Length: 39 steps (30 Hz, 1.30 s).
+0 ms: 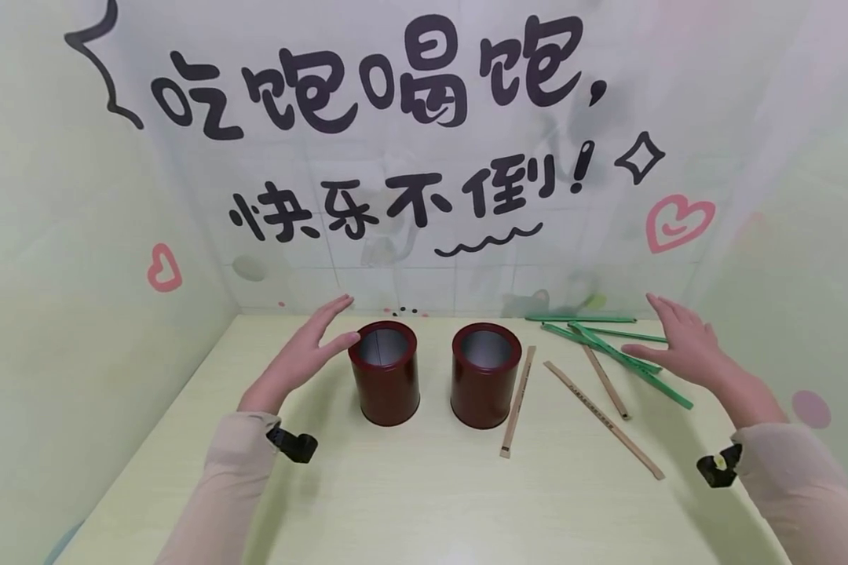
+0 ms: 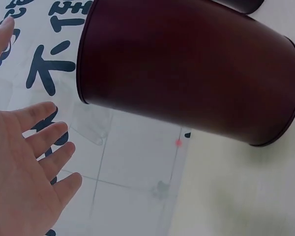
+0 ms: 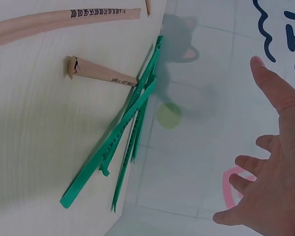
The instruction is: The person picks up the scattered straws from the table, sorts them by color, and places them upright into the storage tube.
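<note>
My left hand (image 1: 307,349) is held up beside the left dark red tin (image 1: 389,392), fingers extended and thumb overlapping its rim in the head view. In the left wrist view, a gap shows between that hand (image 2: 27,162) and the tin (image 2: 187,64). A second open-topped dark red tin (image 1: 482,388) stands upright to the right. My right hand (image 1: 692,349) hovers with spread fingers near several slim green paper-wrapped sticks (image 1: 625,357). Its palm holds nothing in the right wrist view (image 3: 280,167). Three brown paper-wrapped sticks (image 1: 604,420) lie between the right tin and this hand.
The pale wooden table (image 1: 410,494) meets a back wall (image 1: 290,282) printed with large black characters. Side walls (image 1: 63,353) enclose it left and right. One green stick (image 1: 579,319) lies along the table's back edge. Black wrist cameras (image 1: 293,445) sit at both sleeves.
</note>
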Available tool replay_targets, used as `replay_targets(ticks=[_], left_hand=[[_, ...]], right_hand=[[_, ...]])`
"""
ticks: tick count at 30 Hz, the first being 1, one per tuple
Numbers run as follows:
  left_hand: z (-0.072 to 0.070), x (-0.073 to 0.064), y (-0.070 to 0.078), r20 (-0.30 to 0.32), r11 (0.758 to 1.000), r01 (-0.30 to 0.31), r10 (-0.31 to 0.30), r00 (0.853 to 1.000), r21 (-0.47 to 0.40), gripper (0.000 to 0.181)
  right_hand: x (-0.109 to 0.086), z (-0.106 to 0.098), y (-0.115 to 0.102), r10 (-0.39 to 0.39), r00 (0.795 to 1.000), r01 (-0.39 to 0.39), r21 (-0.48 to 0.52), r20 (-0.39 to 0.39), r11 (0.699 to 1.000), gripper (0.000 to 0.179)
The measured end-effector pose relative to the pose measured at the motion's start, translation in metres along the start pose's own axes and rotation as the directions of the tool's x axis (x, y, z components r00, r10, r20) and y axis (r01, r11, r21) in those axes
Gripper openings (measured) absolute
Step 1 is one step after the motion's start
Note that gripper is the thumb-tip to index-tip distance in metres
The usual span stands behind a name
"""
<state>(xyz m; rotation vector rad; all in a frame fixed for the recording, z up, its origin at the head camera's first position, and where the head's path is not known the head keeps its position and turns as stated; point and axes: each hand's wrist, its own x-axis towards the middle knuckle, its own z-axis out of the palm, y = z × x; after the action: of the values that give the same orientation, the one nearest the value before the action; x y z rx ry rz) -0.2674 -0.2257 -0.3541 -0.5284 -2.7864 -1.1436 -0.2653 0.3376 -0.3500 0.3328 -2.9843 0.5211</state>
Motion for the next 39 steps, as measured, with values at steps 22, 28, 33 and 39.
replay_targets(ticks=[22,28,33,39], left_hand=[[0.028,-0.007,0.004,0.003,0.972,-0.109,0.112,0.994,-0.207,0.076],[0.032,-0.01,0.004,0.014,0.97,-0.077,0.082,0.997,-0.231,0.087],[0.038,-0.01,0.001,0.02,0.971,-0.015,0.021,1.0,-0.237,0.094],[0.045,-0.01,-0.01,0.023,0.971,-0.005,0.011,1.0,-0.238,0.103]], right_hand=[[-0.003,0.023,-0.004,-0.012,0.999,0.002,0.241,0.039,0.97,0.099],[-0.005,0.03,-0.007,-0.021,0.999,0.009,0.28,0.039,0.96,0.094],[-0.008,0.035,-0.009,-0.006,0.998,-0.015,0.326,0.063,0.945,0.092],[-0.01,0.041,-0.01,0.006,0.996,-0.036,0.347,0.088,0.937,0.09]])
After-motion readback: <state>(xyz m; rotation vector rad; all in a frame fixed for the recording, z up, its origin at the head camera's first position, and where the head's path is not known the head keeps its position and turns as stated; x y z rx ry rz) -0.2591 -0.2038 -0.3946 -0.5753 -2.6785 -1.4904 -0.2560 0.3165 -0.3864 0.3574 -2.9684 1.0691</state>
